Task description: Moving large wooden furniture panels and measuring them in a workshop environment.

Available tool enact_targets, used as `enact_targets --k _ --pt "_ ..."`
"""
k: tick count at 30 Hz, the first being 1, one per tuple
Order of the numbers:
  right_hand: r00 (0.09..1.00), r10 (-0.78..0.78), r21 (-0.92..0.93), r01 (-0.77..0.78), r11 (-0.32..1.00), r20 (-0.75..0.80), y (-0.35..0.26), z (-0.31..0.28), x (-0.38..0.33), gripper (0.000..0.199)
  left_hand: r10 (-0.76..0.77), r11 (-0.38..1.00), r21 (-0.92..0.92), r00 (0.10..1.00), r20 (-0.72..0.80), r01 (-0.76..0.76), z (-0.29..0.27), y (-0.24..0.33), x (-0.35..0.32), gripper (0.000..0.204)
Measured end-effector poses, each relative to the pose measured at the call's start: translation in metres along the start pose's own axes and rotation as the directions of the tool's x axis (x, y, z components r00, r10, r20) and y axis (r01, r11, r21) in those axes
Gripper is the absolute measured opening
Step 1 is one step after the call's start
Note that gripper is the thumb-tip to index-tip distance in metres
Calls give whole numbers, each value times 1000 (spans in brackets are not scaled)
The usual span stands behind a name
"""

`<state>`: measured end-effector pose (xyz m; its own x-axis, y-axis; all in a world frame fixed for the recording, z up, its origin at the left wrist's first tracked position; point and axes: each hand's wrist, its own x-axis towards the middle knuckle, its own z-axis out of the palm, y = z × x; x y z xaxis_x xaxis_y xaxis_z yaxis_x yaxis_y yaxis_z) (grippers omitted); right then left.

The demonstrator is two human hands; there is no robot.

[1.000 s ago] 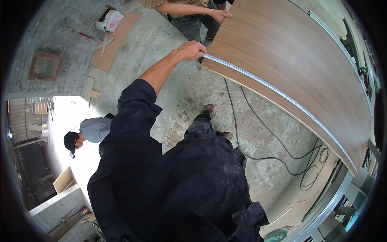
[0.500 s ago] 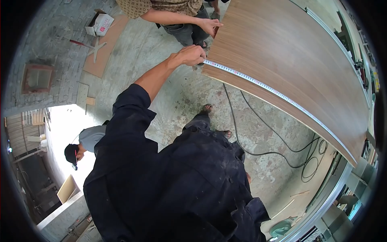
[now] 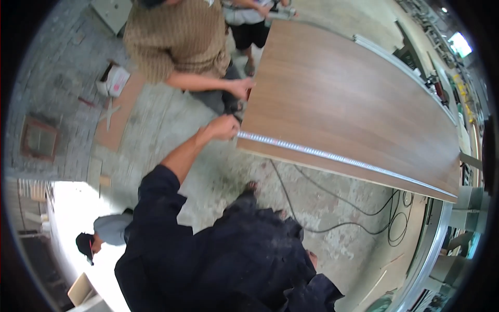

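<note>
My left hand (image 3: 222, 127) is closed on the end of a tape measure (image 3: 312, 151) at the left corner of a brown wood-grain panel (image 3: 332, 99). The white tape runs stretched along the panel's near long edge to its right end, where it narrows out of clear sight. My right hand does not show. Just beyond my left hand, a co-worker's hand (image 3: 240, 88) touches the panel's short left edge. That co-worker wears a brown patterned top (image 3: 176, 41).
Black cables (image 3: 343, 224) loop over the concrete floor under the panel. A metal rail (image 3: 403, 67) lies along the panel's far edge. Another person (image 3: 249, 21) stands beyond, and a person in a black cap (image 3: 86, 245) bends at left. A white box (image 3: 113, 80) sits far left.
The view has tilted up, so panel, tape and hands appear lower and more of the co-workers shows. My left hand keeps hold of the tape end at the panel's corner.
</note>
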<state>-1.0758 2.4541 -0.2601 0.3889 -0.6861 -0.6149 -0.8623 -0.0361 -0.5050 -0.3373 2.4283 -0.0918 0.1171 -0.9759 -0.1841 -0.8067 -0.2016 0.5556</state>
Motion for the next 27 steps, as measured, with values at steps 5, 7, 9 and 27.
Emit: enact_targets --k 5,7,9,27 --pt "916 386 754 -328 569 107 -88 -39 26 41 0 1000 23 1000 -18 1 -15 20 -16 22" --pt "944 330 781 -220 585 19 -105 -48 40 40 -12 1000 15 1000 26 12 -22 31 -13 23" --pt "953 304 790 -188 583 2 -121 -56 53 40 -81 996 -15 994 71 83 -28 33 -14 23" --pt "962 269 748 -212 628 47 -151 -35 44 40 -74 997 22 993 90 73 -20 18 -3 19"
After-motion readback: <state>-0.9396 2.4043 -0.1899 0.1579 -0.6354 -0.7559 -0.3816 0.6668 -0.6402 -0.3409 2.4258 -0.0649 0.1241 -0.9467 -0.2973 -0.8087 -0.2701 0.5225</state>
